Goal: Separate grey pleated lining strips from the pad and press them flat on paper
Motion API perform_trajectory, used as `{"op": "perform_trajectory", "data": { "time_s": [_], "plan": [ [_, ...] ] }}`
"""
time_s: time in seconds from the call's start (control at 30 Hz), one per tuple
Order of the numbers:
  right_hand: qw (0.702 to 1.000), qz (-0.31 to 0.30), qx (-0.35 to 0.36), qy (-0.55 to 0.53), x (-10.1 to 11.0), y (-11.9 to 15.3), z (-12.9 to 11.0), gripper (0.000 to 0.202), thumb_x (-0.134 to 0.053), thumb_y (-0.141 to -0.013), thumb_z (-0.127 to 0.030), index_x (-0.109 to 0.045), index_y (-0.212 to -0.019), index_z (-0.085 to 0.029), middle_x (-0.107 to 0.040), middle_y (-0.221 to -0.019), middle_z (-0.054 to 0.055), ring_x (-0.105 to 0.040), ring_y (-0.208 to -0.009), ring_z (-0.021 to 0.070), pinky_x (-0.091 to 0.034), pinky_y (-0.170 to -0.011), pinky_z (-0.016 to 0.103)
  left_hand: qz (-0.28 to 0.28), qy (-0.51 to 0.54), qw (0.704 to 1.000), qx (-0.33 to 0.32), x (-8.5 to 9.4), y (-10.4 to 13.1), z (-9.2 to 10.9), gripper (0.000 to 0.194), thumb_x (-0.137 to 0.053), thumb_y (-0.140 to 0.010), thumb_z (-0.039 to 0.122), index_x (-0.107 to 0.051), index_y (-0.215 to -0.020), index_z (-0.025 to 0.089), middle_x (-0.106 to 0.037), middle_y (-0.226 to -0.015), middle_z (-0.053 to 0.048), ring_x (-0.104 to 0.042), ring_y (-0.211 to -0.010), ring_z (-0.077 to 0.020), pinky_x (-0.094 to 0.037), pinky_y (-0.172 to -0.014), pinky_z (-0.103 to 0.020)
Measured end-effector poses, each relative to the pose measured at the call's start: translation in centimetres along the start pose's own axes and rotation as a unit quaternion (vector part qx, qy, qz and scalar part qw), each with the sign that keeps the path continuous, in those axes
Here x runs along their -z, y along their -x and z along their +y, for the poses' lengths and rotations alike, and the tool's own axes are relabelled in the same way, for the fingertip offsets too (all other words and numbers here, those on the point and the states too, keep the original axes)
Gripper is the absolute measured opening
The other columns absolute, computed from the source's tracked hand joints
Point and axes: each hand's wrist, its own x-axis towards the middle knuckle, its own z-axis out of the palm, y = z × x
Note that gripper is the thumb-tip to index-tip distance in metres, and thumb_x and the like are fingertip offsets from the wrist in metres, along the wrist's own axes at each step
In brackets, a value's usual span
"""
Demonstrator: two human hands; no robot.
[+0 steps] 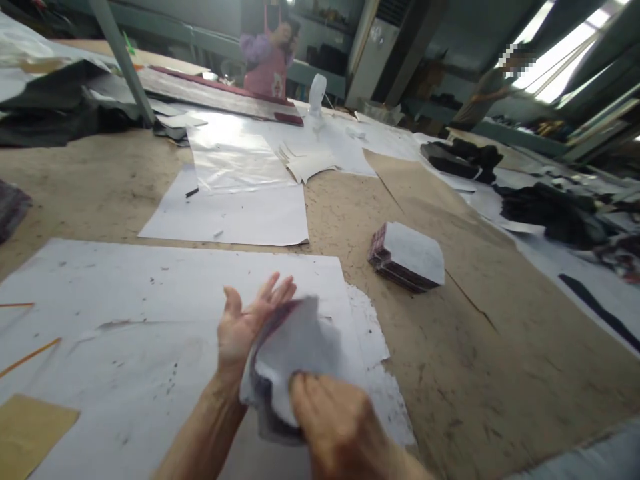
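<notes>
In the head view, my right hand (335,413) is closed on the near edge of a few cut fabric pieces (300,347), pale grey on top with dark and reddish layers beneath. Motion blurs the pieces, and how many there are I cannot tell. Palm up, my left hand (250,323) lies open at their left side, thumb and fingers spread. The pieces overlap part of that palm, so contact is hard to judge. Both hands are above a large white paper sheet (190,287). To the right, a neat stack of similar fabric pieces (413,257) rests on the brown table.
Farther back lie a white sheet (240,217), clear plastic film (240,160) and pale paper scraps (310,163). A metal post (123,60) rises at the left. Dark fabric (555,213) covers the right side. Two people (267,60) are across the room. A tan piece (35,430) lies near left.
</notes>
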Motion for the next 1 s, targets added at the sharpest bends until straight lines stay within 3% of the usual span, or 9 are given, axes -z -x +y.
{"op": "perform_trajectory", "data": {
  "time_s": [0.17,0.33,0.43,0.53,0.63,0.7,0.73,0.87,1.0],
  "plan": [
    [0.996,0.055,-0.054,0.043,1.0,1.5,2.0,0.041,-0.034,-0.069,0.004,-0.058,-0.099,-0.011,-0.069,-0.085,0.009,-0.065,-0.080,0.0163,-0.052,-0.072,0.027,0.037,-0.090,0.982,-0.165,2.9,2.5,4.4,0.061,-0.040,-0.082,0.057,-0.046,-0.127,0.018,-0.047,-0.133,-0.012,-0.039,-0.124,-0.0239,-0.036,-0.102,-0.039],
    [0.999,0.031,-0.015,0.007,2.1,1.9,2.6,0.043,-0.047,-0.071,-0.002,-0.057,-0.111,-0.014,-0.067,-0.101,0.009,-0.060,-0.100,0.0200,-0.047,-0.086,0.031,0.138,-0.126,0.982,-0.016,5.0,6.2,3.9,0.051,-0.046,-0.082,0.045,-0.054,-0.117,0.009,-0.051,-0.128,-0.017,-0.043,-0.121,-0.0282,-0.033,-0.103,-0.045],
    [0.983,0.077,-0.147,-0.075,1.8,1.6,1.6,0.037,-0.055,-0.072,-0.006,-0.061,-0.106,-0.019,-0.068,-0.096,0.004,-0.064,-0.088,0.0172,-0.049,-0.082,0.027,0.183,-0.095,0.978,0.008,5.5,8.1,1.8,0.054,-0.048,-0.078,0.050,-0.057,-0.113,0.010,-0.051,-0.127,-0.017,-0.043,-0.121,-0.0305,-0.033,-0.103,-0.047],
    [0.891,0.084,-0.383,-0.228,1.8,0.7,0.5,0.020,-0.063,-0.072,-0.017,-0.067,-0.090,-0.024,-0.069,-0.079,-0.002,-0.065,-0.069,0.0163,-0.053,-0.067,0.025,0.183,-0.140,0.973,-0.028,5.7,9.0,-0.1,0.047,-0.064,-0.071,0.039,-0.060,-0.111,0.016,-0.050,-0.130,-0.011,-0.038,-0.124,-0.0311,-0.031,-0.105,-0.045],
    [0.680,-0.011,-0.545,-0.490,2.2,-0.2,-0.2,0.019,-0.068,-0.066,-0.027,-0.068,-0.085,-0.023,-0.067,-0.067,-0.002,-0.064,-0.060,0.0186,-0.053,-0.057,0.028,0.133,-0.217,0.964,-0.076,5.1,8.6,-0.2,0.063,-0.075,-0.057,0.017,-0.056,-0.117,0.022,-0.050,-0.131,-0.006,-0.034,-0.127,-0.0312,-0.029,-0.107,-0.040],
    [0.541,-0.083,-0.572,-0.611,2.3,-0.5,-0.2,0.028,-0.070,-0.061,-0.023,-0.068,-0.089,-0.021,-0.068,-0.072,0.000,-0.064,-0.061,0.0194,-0.052,-0.057,0.029,0.100,-0.222,0.969,-0.049,4.6,7.9,0.8,0.075,-0.077,-0.049,0.012,-0.054,-0.120,0.023,-0.055,-0.125,-0.006,-0.037,-0.124,-0.0340,-0.031,-0.105,-0.042],
    [0.498,-0.108,-0.573,-0.642,2.3,-0.6,0.0,0.031,-0.070,-0.058,-0.020,-0.068,-0.089,-0.019,-0.069,-0.074,0.001,-0.064,-0.061,0.0190,-0.052,-0.056,0.028,0.077,-0.214,0.974,-0.013,4.4,7.6,1.3,0.076,-0.077,-0.047,0.012,-0.055,-0.119,0.022,-0.058,-0.121,-0.008,-0.040,-0.122,-0.0360,-0.033,-0.104,-0.044],
    [0.461,-0.149,-0.575,-0.659,2.1,-0.4,1.6,0.034,-0.071,-0.055,-0.016,-0.068,-0.088,-0.017,-0.068,-0.072,0.002,-0.062,-0.058,0.0148,-0.048,-0.052,0.021,0.010,-0.207,0.971,0.118,4.1,7.2,2.0,0.060,-0.077,-0.048,0.013,-0.063,-0.107,0.013,-0.066,-0.103,-0.015,-0.055,-0.104,-0.0387,-0.046,-0.090,-0.046],
    [0.518,-0.043,-0.470,-0.713,1.8,0.5,2.8,0.034,-0.068,-0.065,-0.040,-0.067,-0.092,-0.019,-0.067,-0.092,0.007,-0.063,-0.082,0.0192,-0.050,-0.073,0.030,0.156,-0.165,0.972,0.051,3.9,7.9,-0.1,0.051,-0.074,-0.058,0.011,-0.063,-0.107,0.012,-0.069,-0.094,-0.013,-0.065,-0.086,-0.0290,-0.054,-0.076,-0.036]
  ]
}}
